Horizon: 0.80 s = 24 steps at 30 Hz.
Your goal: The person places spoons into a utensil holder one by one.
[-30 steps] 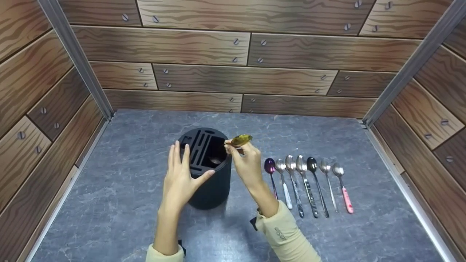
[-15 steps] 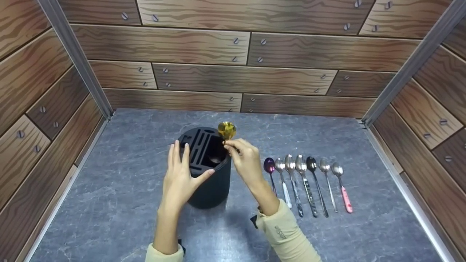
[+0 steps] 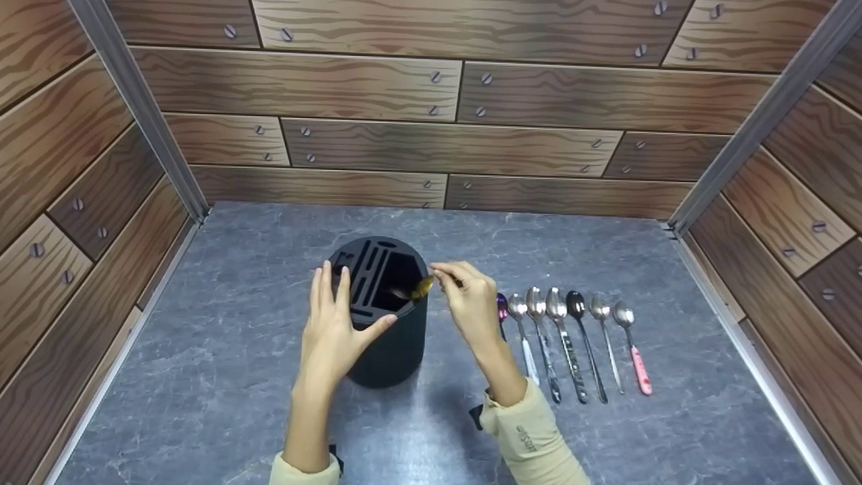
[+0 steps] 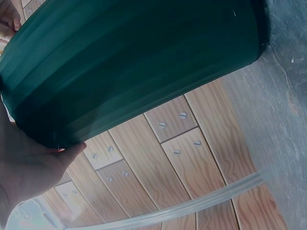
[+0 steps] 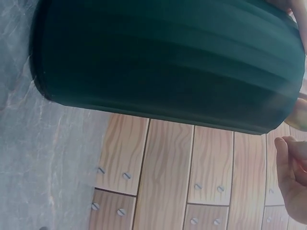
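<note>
A dark round utensil holder (image 3: 387, 353) with a slotted top stands on the table. My left hand (image 3: 333, 337) rests against its near left rim, fingers straight and spread. A gold spoon (image 3: 422, 288) leans inside the large opening, bowl up by the right rim; its handle is hidden. Beside it another spoon's bowl (image 3: 399, 293) shows dimly. My right hand (image 3: 471, 303) is just right of the rim, thumb and fingertips close together. In the right wrist view a gap separates those fingertips (image 5: 282, 143) from the gold spoon's bowl (image 5: 297, 114).
Several spoons lie in a row on the right, from a purple spoon (image 3: 502, 307), partly behind my right hand, to a pink-handled spoon (image 3: 640, 370). Wood-patterned walls (image 3: 377, 145) enclose the grey marbled table (image 3: 222, 377) at the back and sides.
The gold spoon has turned upright and sunk into the holder's large opening. My right hand has let go of it and moved slightly right. My left hand has stayed in place.
</note>
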Each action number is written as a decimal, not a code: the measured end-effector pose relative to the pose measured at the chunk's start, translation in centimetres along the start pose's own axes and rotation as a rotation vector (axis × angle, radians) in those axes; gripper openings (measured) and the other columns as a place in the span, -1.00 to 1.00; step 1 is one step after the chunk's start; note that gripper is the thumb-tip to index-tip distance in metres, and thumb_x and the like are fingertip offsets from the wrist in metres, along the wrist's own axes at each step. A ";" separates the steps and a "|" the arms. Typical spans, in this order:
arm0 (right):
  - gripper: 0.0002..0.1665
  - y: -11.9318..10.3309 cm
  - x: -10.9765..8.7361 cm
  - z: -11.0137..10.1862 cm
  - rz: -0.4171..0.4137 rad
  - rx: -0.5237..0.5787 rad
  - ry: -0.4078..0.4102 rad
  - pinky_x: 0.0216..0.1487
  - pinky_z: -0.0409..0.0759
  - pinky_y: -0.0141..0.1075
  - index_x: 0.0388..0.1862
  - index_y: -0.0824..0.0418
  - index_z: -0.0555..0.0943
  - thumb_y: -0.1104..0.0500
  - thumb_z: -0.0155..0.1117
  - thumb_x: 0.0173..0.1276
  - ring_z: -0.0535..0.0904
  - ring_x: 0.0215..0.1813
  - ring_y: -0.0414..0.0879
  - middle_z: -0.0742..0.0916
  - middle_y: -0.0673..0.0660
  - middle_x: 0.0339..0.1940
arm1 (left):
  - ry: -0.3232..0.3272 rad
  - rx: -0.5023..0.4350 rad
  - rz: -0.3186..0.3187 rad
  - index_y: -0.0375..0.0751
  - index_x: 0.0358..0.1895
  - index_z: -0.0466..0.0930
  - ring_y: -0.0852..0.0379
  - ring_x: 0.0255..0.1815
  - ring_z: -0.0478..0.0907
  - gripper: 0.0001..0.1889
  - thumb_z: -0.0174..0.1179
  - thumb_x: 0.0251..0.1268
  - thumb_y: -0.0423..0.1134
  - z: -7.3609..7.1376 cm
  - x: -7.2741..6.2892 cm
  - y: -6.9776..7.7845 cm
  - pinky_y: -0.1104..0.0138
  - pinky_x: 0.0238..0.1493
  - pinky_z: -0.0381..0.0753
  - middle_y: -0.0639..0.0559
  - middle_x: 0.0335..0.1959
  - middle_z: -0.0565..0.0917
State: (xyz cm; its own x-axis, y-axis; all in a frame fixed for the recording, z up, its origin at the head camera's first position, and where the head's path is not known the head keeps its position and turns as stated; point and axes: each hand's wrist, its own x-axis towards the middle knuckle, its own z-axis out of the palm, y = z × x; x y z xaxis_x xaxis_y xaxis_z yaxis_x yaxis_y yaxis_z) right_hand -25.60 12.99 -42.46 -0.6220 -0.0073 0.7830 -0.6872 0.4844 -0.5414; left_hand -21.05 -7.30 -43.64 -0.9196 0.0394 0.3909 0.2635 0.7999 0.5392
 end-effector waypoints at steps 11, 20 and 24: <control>-0.90 0.8 -0.7 -1.0 0.085 0.000 -0.007 -0.49 0.56 -0.46 -0.34 0.38 0.69 0.39 0.29 0.16 0.59 -0.54 -0.14 0.70 0.12 -0.46 | -0.009 -0.009 -0.016 -0.30 0.41 0.03 -0.09 0.43 -0.29 0.10 0.03 -0.07 0.48 -0.1 0.0 0.0 -0.10 0.02 0.39 -0.21 0.45 -0.16; -0.92 2.3 -1.5 -1.7 0.110 -0.095 0.020 -0.45 0.56 -0.43 -0.36 0.31 0.70 0.36 0.33 0.14 0.59 -0.51 -0.17 0.70 0.07 -0.47 | -0.014 -0.008 -0.019 -0.29 0.41 0.02 -0.07 0.43 -0.31 0.11 0.04 -0.08 0.48 -0.1 0.0 0.0 -0.10 0.00 0.40 -0.19 0.45 -0.17; -0.93 2.9 -1.9 -2.0 0.126 -0.114 0.020 -0.46 0.56 -0.41 -0.36 0.31 0.69 0.36 0.33 0.14 0.59 -0.51 -0.16 0.70 0.07 -0.48 | -0.016 -0.007 -0.022 -0.28 0.42 0.02 -0.08 0.43 -0.30 0.10 0.03 -0.06 0.47 -0.1 0.0 0.0 -0.09 0.03 0.38 -0.19 0.45 -0.17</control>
State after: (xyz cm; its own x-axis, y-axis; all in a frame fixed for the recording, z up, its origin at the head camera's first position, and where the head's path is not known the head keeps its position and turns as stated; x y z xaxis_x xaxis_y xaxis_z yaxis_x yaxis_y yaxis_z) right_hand -25.62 16.19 -44.92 -0.6925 0.0768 0.7173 -0.5562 0.5765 -0.5986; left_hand -21.03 -7.36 -43.58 -0.9298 0.0311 0.3668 0.2449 0.7962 0.5532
